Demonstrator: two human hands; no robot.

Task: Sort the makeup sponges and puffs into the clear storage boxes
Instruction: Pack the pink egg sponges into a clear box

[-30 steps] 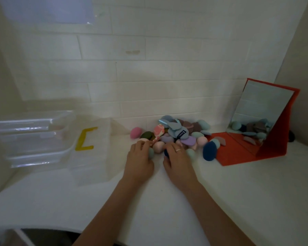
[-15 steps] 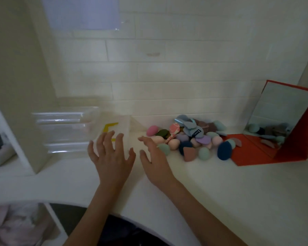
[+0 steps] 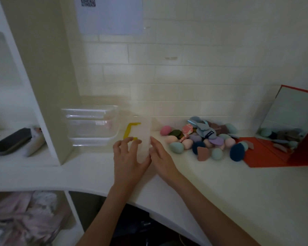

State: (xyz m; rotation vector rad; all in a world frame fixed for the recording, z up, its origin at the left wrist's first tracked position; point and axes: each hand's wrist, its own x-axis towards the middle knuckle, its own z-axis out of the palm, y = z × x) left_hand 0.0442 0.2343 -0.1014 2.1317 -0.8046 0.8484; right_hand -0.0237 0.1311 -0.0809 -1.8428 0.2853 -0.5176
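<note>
1. Head view: my left hand (image 3: 130,162) and my right hand (image 3: 161,157) flank a frosted clear box with a yellow mark (image 3: 140,137) standing on the white table (image 3: 238,189).
2. My left hand has its fingers curled against the box's near face, thumb low beside it; whether it truly grips I cannot tell through the blur.
3. My right hand lies with straight fingers flat along the box's right side, touching it.
4. Just left of that box, a stack of clear storage boxes (image 3: 92,126) sits against the upright shelf panel (image 3: 48,77).
5. The pile of makeup sponges and puffs (image 3: 203,139) lies on the table to the right, apart from my hands: a pink egg sponge (image 3: 165,130), teal ones, navy puffs, a grey-blue puff with a strap on top.
6. Right of the pile stands a red-framed mirror (image 3: 292,121), its red base flat on the table, with a few pieces resting on it.
7. On the shelf at far left lies a dark case (image 3: 9,142).
</note>
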